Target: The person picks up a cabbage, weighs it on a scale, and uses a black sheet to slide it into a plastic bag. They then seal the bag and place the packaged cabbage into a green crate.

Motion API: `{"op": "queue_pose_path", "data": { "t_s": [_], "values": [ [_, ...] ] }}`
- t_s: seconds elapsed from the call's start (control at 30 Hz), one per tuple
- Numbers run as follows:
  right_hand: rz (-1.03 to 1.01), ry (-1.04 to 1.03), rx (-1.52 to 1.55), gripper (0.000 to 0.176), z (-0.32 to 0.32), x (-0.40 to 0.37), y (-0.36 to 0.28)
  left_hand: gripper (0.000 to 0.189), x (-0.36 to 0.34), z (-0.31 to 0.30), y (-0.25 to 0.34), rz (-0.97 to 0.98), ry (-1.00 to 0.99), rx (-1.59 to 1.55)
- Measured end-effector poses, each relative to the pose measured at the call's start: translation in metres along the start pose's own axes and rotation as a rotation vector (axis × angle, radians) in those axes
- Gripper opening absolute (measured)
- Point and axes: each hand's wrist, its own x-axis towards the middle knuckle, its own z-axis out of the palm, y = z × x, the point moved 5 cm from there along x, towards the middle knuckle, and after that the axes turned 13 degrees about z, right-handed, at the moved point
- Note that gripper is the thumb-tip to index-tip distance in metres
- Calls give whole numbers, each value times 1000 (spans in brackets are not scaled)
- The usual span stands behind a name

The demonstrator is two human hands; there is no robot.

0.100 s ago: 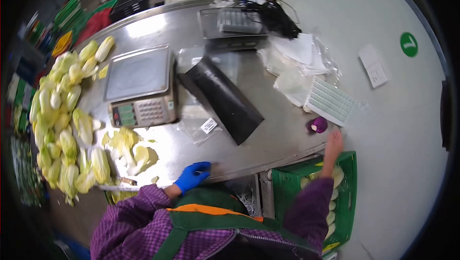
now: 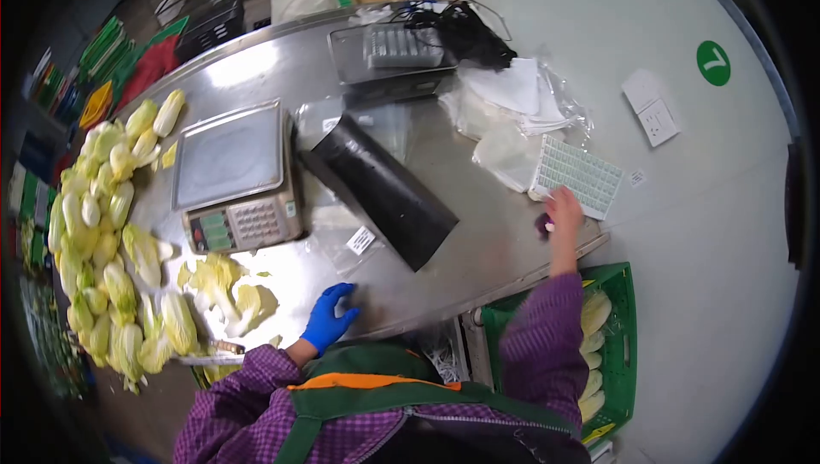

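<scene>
My left hand [image 2: 327, 319], in a blue glove, is by the table's front edge with thumb and fingers apart, holding nothing. My bare right hand [image 2: 565, 214] reaches over the lower left corner of a sheet of small pale green labels [image 2: 581, 173], fingers stretched out. Just left of that hand, and partly hidden by it, is a small round purple thing [image 2: 542, 224] with a pale spot. Left of the label sheet are thin clear plastic bags [image 2: 504, 152]. A black flat sleeve [image 2: 384, 190] lies across the middle of the steel table [image 2: 487, 246].
At left stands a weighing scale [image 2: 231, 165]; a second scale [image 2: 389, 84] is at the back under black cables [image 2: 478, 37]. Chinese cabbages [image 2: 107, 225] are heaped along the left edge, with loose leaves [image 2: 222, 289] nearer me. A green crate [image 2: 628, 336] of wrapped cabbages is below my right arm.
My right hand has moved up and left from the table's edge to the label sheet, now covering part of the purple thing. My left hand's fingers have spread. The view has shifted slightly.
</scene>
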Motion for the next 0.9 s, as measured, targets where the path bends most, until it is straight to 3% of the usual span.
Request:
{"op": "queue_pose_path", "data": {
  "t_s": [0.1,0.2,0.27,0.33,0.37,0.5,0.63,0.7,0.73,0.8,0.9],
  "values": [
    [238,-129,411,35,91,62,-1,53,37,-19,-19,85,44,200],
    [340,-17,577,32,130,123,2,53,53,-23,-31,83,6,121],
    [319,204,656,32,139,157,2,50,58,-24,-44,16,-41,37],
    [312,317,678,30,144,180,2,46,70,-26,-38,0,-134,150],
    [305,416,684,29,140,187,4,40,73,-28,-39,15,-77,158],
    [285,375,550,26,126,221,-7,35,75,-26,-59,-53,-40,93],
    [-356,425,-62,24,124,230,-80,33,83,-27,-50,8,-39,194],
    [-572,415,-37,19,130,211,-123,32,84,-25,-56,-38,-113,222],
    [-576,418,-37,19,129,200,-142,32,83,-24,-56,-34,-114,219],
    [-811,476,-19,20,123,164,-187,27,83,-25,-53,50,-45,280],
    [-899,441,66,19,97,111,-232,32,82,-25,-50,28,-90,256]
  ]
}}
